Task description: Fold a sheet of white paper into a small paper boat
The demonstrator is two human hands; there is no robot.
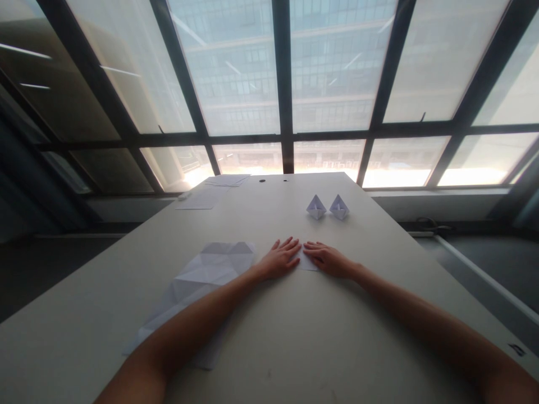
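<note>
Between my two hands a small piece of folded white paper [309,262] lies flat on the table. My left hand [281,258] rests over its left side, fingers stretched out and slightly spread. From the right, my right hand [327,258] lies on the paper with its fingers extended, palm down. Both hands partly cover the paper, so its full shape is hidden. Just beyond them stand two folded paper boats [316,207], side by side. A large creased sheet of paper [210,269] lies to the left, partly under my left forearm.
The white table [269,325] stretches away toward a wall of dark-framed windows [285,84]. Several flat paper sheets [202,198] lie at its far left. Two small dark holes [261,180] show near the far edge. A cable [429,224] lies beyond the right side.
</note>
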